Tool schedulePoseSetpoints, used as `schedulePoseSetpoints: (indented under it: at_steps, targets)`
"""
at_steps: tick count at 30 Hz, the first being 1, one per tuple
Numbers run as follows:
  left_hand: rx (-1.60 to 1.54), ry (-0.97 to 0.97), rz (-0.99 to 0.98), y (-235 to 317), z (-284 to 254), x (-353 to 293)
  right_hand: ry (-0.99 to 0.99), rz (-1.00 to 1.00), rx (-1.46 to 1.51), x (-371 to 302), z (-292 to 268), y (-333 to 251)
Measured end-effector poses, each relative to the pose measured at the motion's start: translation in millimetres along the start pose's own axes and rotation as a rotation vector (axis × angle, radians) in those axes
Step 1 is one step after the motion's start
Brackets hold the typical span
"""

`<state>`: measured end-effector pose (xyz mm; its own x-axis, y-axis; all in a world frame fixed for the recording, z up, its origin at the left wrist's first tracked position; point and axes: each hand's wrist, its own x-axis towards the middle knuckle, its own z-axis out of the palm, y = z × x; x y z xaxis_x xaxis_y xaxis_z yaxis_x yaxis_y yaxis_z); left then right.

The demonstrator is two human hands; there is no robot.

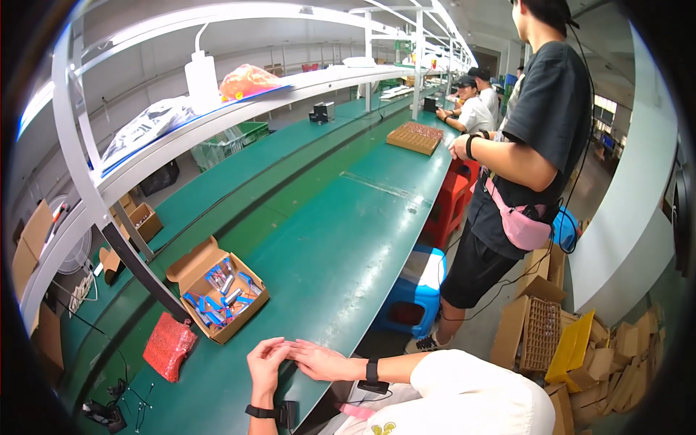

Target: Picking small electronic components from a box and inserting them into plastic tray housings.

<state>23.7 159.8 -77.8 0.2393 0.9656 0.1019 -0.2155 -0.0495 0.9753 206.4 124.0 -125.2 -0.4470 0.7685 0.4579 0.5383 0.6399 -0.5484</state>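
Observation:
Over the near edge of the green workbench, my left hand and my right hand come together, their fingertips meeting. The right fingers lie stretched out, and the left ones are loosely bent with the thumb toward the right hand. I see nothing held in either; the space under the palms is hidden. Each wrist wears a black strap. Just beyond them stands an open cardboard box holding several blue-wrapped cylindrical cells with thin wires. A red bubble-wrap packet lies left of the box.
A metal post rises beside the box and carries a shelf. A black device with cables sits at the lower left. Farther along are a partitioned tray and a standing co-worker. Blue stools stand under the right edge.

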Motion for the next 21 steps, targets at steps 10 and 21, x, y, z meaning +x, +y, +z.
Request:
schedulePoseSetpoints:
  at_steps: [10,21]
  targets:
    - [-0.122,0.024,0.032,-21.3,-36.4,-0.6,-0.010,-0.022,0.003,1.0,0.9,-3.5]
    - [-0.269,0.004,-0.025,-6.1,-23.0,-5.5,-0.006,-0.015,-0.004,-1.9,1.5,4.0]
